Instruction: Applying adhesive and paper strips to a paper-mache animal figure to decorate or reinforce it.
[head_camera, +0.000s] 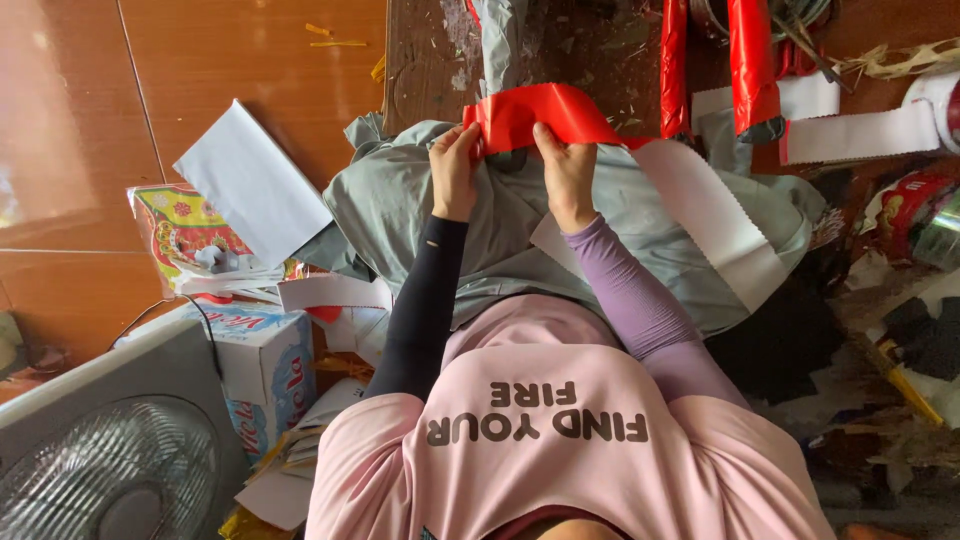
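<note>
Both your hands are up at the red strip (535, 112), a glossy band with a white underside that arches over the grey cloth (400, 205) spread on your lap. Your left hand (455, 170), in the black sleeve, pinches the strip's near edge with fingers closed on it; your right hand (568, 175), in the lilac sleeve, grips the same edge just beside it, thumb pressed up against the red. From your right hand the strip turns its white side up and runs down and to the right as a white band with a scalloped edge (715, 225), lying on the cloth. Past the strip is the dark wooden bench (420, 60), littered with scraps, and on it stand two red foil rolls (752, 65) with more white bands (865, 135) trailing right. To your left on the tiled floor lies a flat white sheet (255, 180), partly over a colourful printed bag (180, 235) in red, green and yellow. Nearer you sits a white and blue carton (265, 365) with red lettering, and beside it the grey fan (115, 450) with its round grille.
</note>
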